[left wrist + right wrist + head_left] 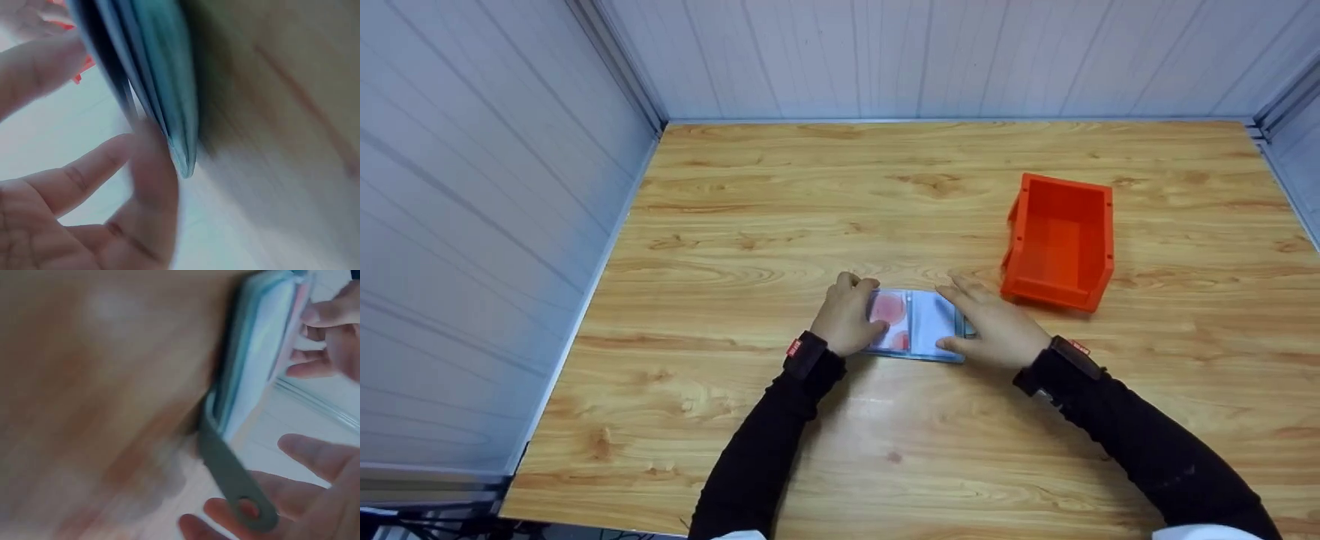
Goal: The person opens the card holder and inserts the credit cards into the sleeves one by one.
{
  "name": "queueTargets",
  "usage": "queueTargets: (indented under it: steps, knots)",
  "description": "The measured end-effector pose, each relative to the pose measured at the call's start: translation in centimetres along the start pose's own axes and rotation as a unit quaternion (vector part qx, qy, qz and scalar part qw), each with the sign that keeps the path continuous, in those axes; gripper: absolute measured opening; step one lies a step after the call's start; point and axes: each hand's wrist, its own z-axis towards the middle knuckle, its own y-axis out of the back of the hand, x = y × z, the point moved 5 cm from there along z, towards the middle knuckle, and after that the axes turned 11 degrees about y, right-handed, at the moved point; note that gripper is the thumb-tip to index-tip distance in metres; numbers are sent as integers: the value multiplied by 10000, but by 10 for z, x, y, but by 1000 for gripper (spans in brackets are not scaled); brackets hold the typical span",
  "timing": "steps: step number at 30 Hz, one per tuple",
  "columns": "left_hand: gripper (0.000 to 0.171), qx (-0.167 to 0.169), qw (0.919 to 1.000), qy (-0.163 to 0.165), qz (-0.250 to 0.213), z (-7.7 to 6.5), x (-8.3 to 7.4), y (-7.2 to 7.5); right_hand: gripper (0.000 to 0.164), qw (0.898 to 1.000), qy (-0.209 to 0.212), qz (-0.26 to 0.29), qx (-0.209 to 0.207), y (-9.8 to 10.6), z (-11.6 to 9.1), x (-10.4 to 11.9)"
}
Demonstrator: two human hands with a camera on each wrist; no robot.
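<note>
A small album [933,321] with clear sleeves lies unfolded on the wooden table. Pink round shapes show on its left page [894,330], while its right page is plain white. My left hand [840,319] holds the left side, thumb over the page; the left wrist view has a finger at the edges of the layered leaves [121,62]. At the right side, my right hand [997,328] spreads its fingers and thumb about the white page. A green strap [228,467] with a hole at its tip sticks out of the cover beside the right fingers.
An orange open-front bin [1057,247] stands behind and to the right of my right hand. Pale panel walls [825,60] border the table [780,195] at the back and sides.
</note>
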Motion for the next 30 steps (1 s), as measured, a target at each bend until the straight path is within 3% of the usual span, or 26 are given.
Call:
queueTargets:
  steps: [7, 17, 21, 30]
  knots:
    - [74, 47, 9982, 35, 598, -6, 3, -4, 91, 9961, -321, -455, 691, -11, -4, -5]
    - [90, 278, 9989, 249, -299, -6, 9, -3, 92, 9962, -260, -485, 670, -13, -4, -7]
    - [95, 322, 9981, 239, -459, -6, 7, 0, 93, 9971, -167, -420, 619, -12, -3, -7]
    - [91, 77, 9978, -347, -556, -18, -12, 0, 96, 9979, -114, -282, 571, -14, -3, -8]
